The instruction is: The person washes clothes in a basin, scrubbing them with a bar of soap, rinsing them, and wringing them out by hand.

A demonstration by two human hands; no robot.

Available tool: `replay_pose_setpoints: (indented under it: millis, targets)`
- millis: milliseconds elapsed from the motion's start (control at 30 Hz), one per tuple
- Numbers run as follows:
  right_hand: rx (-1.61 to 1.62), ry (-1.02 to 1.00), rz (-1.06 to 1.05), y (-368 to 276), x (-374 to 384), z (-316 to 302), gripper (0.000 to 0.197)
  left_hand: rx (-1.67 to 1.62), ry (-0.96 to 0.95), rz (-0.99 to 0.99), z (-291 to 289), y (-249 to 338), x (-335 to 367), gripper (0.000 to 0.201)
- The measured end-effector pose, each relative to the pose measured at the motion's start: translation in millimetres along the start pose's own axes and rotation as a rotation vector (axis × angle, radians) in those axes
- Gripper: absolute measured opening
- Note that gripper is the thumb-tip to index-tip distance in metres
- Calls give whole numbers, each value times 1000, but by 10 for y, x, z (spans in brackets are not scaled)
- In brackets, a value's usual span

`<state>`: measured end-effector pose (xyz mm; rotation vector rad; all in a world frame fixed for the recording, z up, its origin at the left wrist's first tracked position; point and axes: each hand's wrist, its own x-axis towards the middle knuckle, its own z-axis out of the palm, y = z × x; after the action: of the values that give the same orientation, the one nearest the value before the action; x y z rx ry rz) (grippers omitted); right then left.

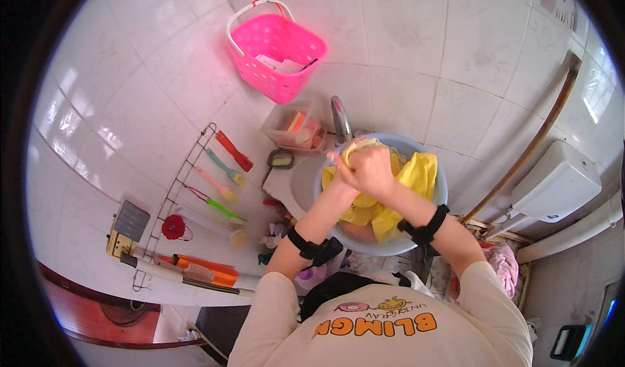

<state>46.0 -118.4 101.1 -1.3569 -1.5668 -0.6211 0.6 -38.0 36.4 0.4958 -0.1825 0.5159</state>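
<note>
A yellow cloth or garment (416, 179) hangs partly inside a light blue basin (443, 188). Above the basin, my left hand (342, 174) and my right hand (374, 170) are together, both closed on the bunched yellow cloth. A paler twist of it sticks out past my fingers on the far side. My right hand makes a fist, and its back hides most of the left hand's fingers. Some of the fabric drapes down below my wrists into the basin. Each forearm wears a black strap with a small device.
A chrome faucet (340, 116) rises behind the basin, beside a white sink (303, 183). A clear plastic box (278, 121) and a soap dish (280, 159) stand left. Above hangs a pink basket (260, 67). Brushes hang on a wire rack (174, 186); a wooden pole (535, 138) leans right.
</note>
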Motion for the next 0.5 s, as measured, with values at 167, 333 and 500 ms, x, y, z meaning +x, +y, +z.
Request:
replay_pose_setpoints:
  millis: [167,333,500]
  targets:
    - [-91,-103,116,606,0,4,52,275,464,-114,455,162,-43,28]
    - [32,50,-44,-11,-180,115,50,276,305,-78,64,246,-30,24]
    - [25,-128,304,379,89,2,50,280,471,-31,436,133,-172,31]
